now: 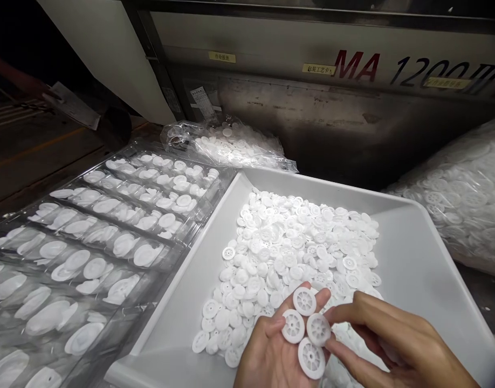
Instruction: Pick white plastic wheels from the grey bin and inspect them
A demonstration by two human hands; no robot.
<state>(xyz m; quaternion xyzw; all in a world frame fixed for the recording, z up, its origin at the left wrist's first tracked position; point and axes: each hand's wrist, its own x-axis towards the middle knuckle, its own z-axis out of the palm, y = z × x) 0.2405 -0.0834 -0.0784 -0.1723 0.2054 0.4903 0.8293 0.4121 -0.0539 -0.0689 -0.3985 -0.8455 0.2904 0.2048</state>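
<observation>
My left hand (274, 350), palm up, holds several small white plastic wheels (293, 326) with spoked faces, its thumb resting against one of them. My right hand (393, 339) reaches in from the right, thumb and forefinger pinching the edge of another white wheel (318, 329) that sits among those in the left. Both hands are over a large grey plastic bin (425, 253). Inside it lies a heap of similar white wheels (296, 231), some showing spokes and others flat discs. The hands cover the near part of the heap.
Left of the bin, a transparent compartment tray (154, 269) holds white discs in rows. A plastic bag of white parts (239, 143) lies behind, a bulging one (461, 199) at right. A machine panel (272, 37) spans the back. Another person's hand (33, 89) holds papers, upper left.
</observation>
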